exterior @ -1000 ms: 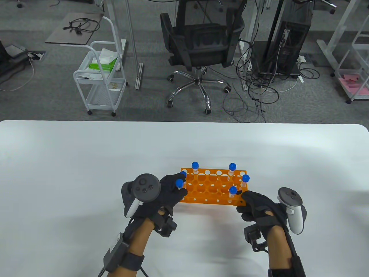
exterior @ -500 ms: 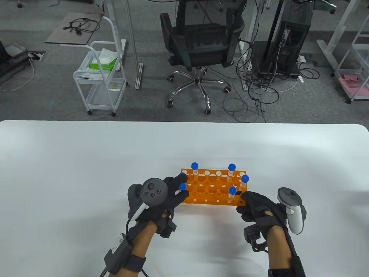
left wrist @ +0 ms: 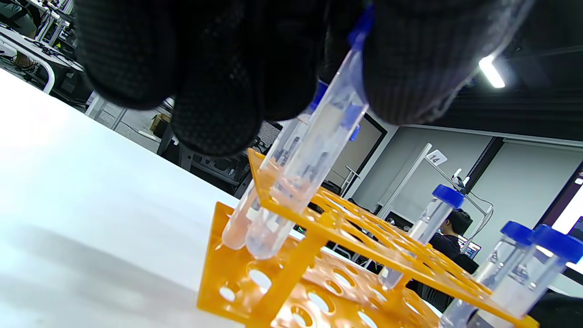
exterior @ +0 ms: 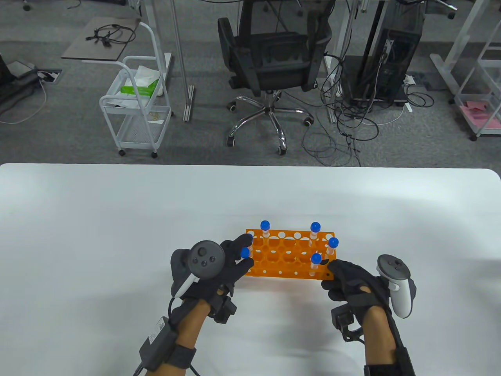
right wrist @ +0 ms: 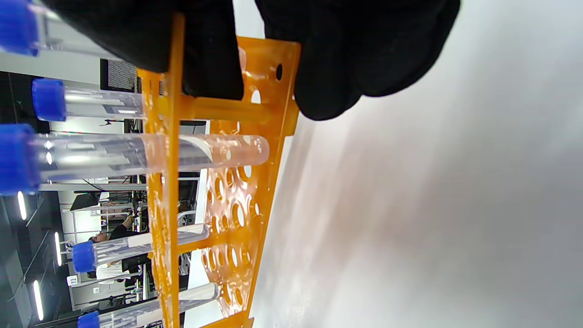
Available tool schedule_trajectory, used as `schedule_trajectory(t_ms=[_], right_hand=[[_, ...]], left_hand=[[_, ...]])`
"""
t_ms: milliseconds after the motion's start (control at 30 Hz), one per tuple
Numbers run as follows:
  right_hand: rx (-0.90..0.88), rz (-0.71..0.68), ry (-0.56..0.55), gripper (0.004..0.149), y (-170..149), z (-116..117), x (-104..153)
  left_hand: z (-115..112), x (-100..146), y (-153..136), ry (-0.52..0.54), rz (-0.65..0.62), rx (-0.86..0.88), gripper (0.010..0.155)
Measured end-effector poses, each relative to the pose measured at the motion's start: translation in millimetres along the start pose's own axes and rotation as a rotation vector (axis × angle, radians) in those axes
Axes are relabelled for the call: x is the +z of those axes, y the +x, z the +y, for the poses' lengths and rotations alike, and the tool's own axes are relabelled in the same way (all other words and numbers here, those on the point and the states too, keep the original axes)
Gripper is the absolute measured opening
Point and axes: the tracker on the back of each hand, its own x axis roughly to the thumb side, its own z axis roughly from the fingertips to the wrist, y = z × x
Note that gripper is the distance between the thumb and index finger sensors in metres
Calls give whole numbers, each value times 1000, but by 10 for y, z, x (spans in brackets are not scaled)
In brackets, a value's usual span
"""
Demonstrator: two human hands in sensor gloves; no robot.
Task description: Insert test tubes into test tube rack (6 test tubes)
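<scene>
At the rack's near-left corner, the left hand (exterior: 219,270) pinches the blue cap end of a test tube (left wrist: 309,168), fingertips (left wrist: 410,68) clamped just below the cap. The tube leans through a top-plate hole, its rounded end not quite down on the base plate, beside a second tube already there. To finish well, I judge the hand should straighten the tube, press straight down until it bottoms out, then let go without dragging it sideways. The right hand (exterior: 352,280) grips the near-right corner of the orange test tube rack (exterior: 289,254), thumb and fingers closed on its post and plates, steadying it. Four more capped tubes stand in the rack on the white table (exterior: 98,235).
</scene>
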Motion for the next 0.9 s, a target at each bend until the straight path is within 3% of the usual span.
schedule_trajectory(t_ms=[633, 900], right_hand=[[5, 5, -10, 45, -4, -9, -2], [-22, 7, 20, 46, -8, 1, -1]], left_hand=[[30, 18, -10, -29, 6, 17, 59], [259, 121, -181, 68, 77, 160, 62]])
